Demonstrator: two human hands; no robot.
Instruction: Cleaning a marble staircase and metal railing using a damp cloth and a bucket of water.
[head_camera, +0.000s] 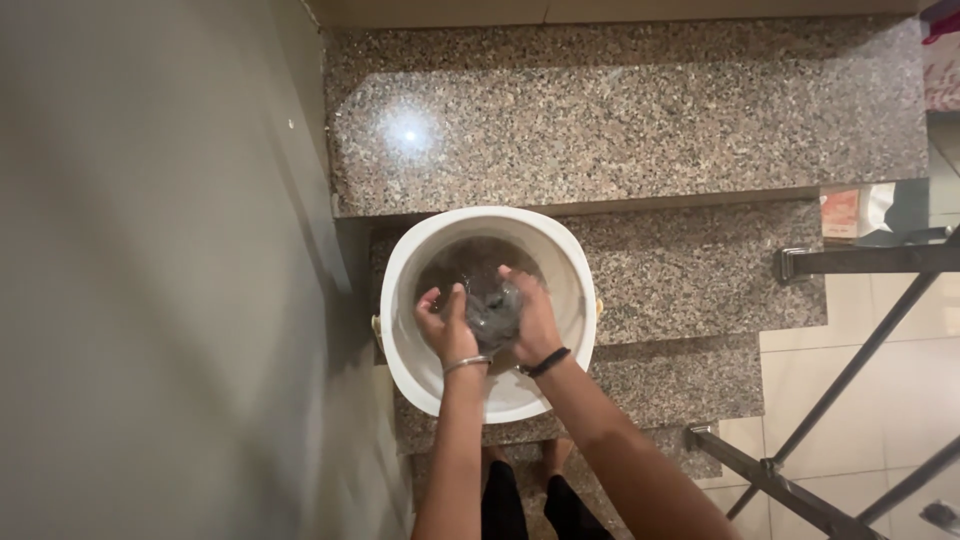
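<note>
A white bucket (410, 340) stands on a speckled granite stair step, with murky water in it. Both my hands are inside it, closed together around a dark grey wet cloth (491, 307) held above the water. My left hand (446, 322) grips the cloth's left side and wears a thin metal bangle at the wrist. My right hand (532, 316) grips its right side and wears a dark band at the wrist. Most of the cloth is hidden between my palms.
Granite steps (640, 120) run across the view, with a grey wall (150, 270) close on the left. A dark metal railing (850, 380) stands at the right over a pale tiled floor (880, 330). My bare feet show below the bucket.
</note>
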